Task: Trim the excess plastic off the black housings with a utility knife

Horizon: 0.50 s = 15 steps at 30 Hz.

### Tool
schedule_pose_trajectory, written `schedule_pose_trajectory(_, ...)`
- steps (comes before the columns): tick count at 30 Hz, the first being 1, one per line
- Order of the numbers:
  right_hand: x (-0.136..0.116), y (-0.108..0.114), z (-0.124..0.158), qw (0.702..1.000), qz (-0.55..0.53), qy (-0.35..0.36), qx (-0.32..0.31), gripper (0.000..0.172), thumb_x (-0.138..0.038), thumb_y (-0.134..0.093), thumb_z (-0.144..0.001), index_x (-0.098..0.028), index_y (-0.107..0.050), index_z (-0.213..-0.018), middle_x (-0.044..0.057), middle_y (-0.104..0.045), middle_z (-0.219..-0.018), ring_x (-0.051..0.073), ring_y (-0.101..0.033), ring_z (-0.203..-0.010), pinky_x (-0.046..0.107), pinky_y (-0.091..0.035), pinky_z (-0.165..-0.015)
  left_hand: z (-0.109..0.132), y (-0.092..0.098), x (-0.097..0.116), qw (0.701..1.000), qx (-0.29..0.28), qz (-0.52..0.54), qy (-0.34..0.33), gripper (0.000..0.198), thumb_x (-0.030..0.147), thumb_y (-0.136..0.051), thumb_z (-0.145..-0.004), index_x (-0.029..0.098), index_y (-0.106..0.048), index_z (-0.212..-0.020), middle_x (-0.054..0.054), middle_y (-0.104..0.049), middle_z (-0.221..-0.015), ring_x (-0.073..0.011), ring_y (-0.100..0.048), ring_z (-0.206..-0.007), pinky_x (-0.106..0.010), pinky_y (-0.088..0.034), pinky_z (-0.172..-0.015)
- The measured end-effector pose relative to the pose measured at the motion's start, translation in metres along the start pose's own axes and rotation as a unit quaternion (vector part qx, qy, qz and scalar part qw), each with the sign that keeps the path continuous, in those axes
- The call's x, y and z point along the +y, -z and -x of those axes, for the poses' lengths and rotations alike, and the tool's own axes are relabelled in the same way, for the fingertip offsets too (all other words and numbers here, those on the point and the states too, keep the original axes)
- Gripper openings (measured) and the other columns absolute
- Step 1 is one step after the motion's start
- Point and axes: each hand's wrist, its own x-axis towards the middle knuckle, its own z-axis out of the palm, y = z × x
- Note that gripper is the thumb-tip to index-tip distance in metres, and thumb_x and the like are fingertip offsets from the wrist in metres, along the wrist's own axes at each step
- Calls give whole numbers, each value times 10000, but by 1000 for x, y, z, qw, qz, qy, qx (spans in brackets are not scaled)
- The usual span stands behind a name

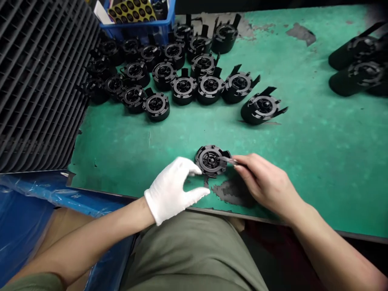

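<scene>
A round black plastic housing [211,160] sits on the green mat in front of me, its ringed, ribbed face turned up. My left hand [177,188], in a white glove, is at its lower left. The thumb and fingers are spread in a C shape, and the fingertips come close to the rim; whether they touch it I cannot tell. Bare, my right hand [262,178] pinches a thin metal tool [229,160], perhaps tweezers or a blade. The tip points left over the right side of the housing's face and is blurred.
Several similar black housings [183,87] stand in rows at the back left; one [262,107] is apart from them. More black cylinders [356,76] are at the far right. Stacked black grid trays [45,81] rise on the left. A blue bin [142,30] holds a sticker sheet [131,10].
</scene>
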Motion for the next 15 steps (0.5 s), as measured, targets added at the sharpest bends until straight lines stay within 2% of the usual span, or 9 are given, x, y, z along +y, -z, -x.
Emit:
schedule_pose_trajectory(2, 12, 10, 1, 999, 45, 8, -6, 305, -144, -641, -1088, -183, -631, -1391, 66, -718, -1079, 189, -691, -925, 303, -544, -844, 0, 7, 2, 1000, -20, 8, -15, 314, 386, -864, -964, 234, -609, -1065, -10, -700, -972, -202, -724, -853, -365, -636, -770)
schedule_pose_trajectory(4, 17, 21, 3, 995, 99, 29, -12, 299, -164, -652, -1086, -169, -643, -1385, 68, -720, -1064, 194, -678, -896, 311, -531, -804, -11, 12, -4, 999, 0, 3, -46, 393, 465, -884, -943, 224, -622, -1110, -39, -721, -1025, -234, -748, -924, -405, -652, -840)
schedule_pose_trajectory(5, 18, 25, 4, 991, 128, 41, -13, 287, -173, -658, -1085, -161, -650, -1372, 65, -718, -1042, 195, -666, -874, 315, -520, -778, -20, 13, -10, 998, 7, 3, -69, 523, 521, -921, -895, 212, -629, -1199, -81, -738, -1129, -272, -762, -1033, -439, -659, -909)
schedule_pose_trajectory(7, 16, 30, 6, 981, 179, 66, -13, 261, -186, -671, -1082, -145, -665, -1339, 61, -713, -997, 197, -640, -841, 321, -495, -742, -44, 11, -25, 992, -13, 9, -125, 930, 661, -998, -738, 186, -587, -1424, -182, -709, -1396, -377, -717, -1302, -526, -624, -1087)
schedule_pose_trajectory(9, 12, 32, 5, 974, 212, 84, -11, 258, -190, -689, -1074, -129, -673, -1324, 62, -712, -972, 200, -616, -831, 325, -477, -732, -69, 7, -40, 981, -71, 13, -178, 1238, 740, -1039, -580, 177, -524, -1555, -240, -634, -1563, -449, -627, -1458, -588, -546, -1217)
schedule_pose_trajectory(10, 11, 32, 3, 971, 221, 89, -10, 262, -188, -697, -1069, -122, -675, -1321, 66, -714, -972, 200, -606, -830, 328, -472, -737, -81, 4, -45, 977, -100, 10, -187, 1325, 747, -1055, -521, 189, -506, -1590, -245, -613, -1602, -467, -605, -1485, -607, -516, -1247)
schedule_pose_trajectory(12, 8, 29, 0, 966, 236, 101, -8, 253, -184, -704, -1064, -112, -678, -1305, 73, -721, -967, 202, -581, -818, 338, -462, -748, -98, -2, -51, 970, -156, -4, -188, 1364, 724, -1076, -477, 223, -511, -1613, -226, -627, -1610, -479, -613, -1478, -620, -497, -1254)
schedule_pose_trajectory(15, 7, 25, -6, 959, 258, 117, -11, 202, -170, -680, -1073, -111, -677, -1266, 80, -731, -959, 212, -556, -809, 358, -442, -759, -111, -6, -48, 960, -210, -17, -182, 1150, 668, -1062, -566, 227, -613, -1529, -175, -741, -1474, -447, -707, -1360, -554, -538, -1189)
